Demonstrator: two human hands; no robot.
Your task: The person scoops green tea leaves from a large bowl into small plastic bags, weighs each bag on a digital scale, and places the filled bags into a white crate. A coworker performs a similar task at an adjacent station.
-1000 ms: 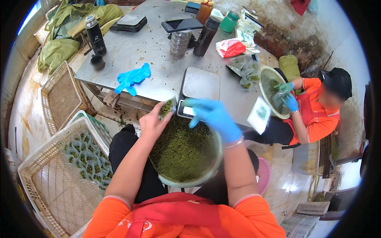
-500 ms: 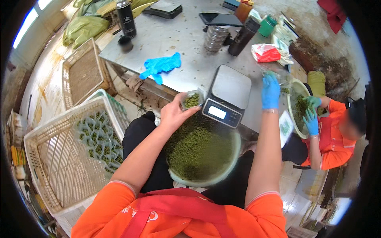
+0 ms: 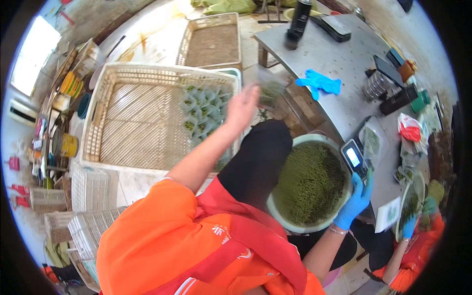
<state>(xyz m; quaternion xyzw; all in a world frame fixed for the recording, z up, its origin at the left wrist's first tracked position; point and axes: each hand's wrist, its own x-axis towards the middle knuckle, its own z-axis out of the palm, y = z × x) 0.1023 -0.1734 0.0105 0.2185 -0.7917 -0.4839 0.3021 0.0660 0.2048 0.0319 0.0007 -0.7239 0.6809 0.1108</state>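
Note:
My bare left hand [image 3: 242, 109], blurred by motion, is closed on a clear plastic bag [image 3: 273, 89] with green contents, beside the right end of a large cream crate [image 3: 135, 123]. Small upright bags of green berries [image 3: 202, 110] stand in rows at that crate's right side. My blue-gloved right hand [image 3: 355, 202] has its fingers stretched apart, just below the digital scale [image 3: 352, 156]. Another clear bag [image 3: 371, 141] lies on the scale's plate. Between my knees is a pale basin [image 3: 279, 216] of small round green berries [image 3: 312, 184].
A metal table [image 3: 339, 54] at the right carries a blue glove [image 3: 319, 84], a black flask [image 3: 301, 19], a jar and a phone [image 3: 388, 70]. A second crate [image 3: 214, 49] lies on the floor beyond. At the far right a co-worker's gloved hands [image 3: 409, 227] work over another basin.
The view has swung left. My left hand has carried the bag from beside the scale toward the large crate. My right hand has come back near the scale, where a bag now lies.

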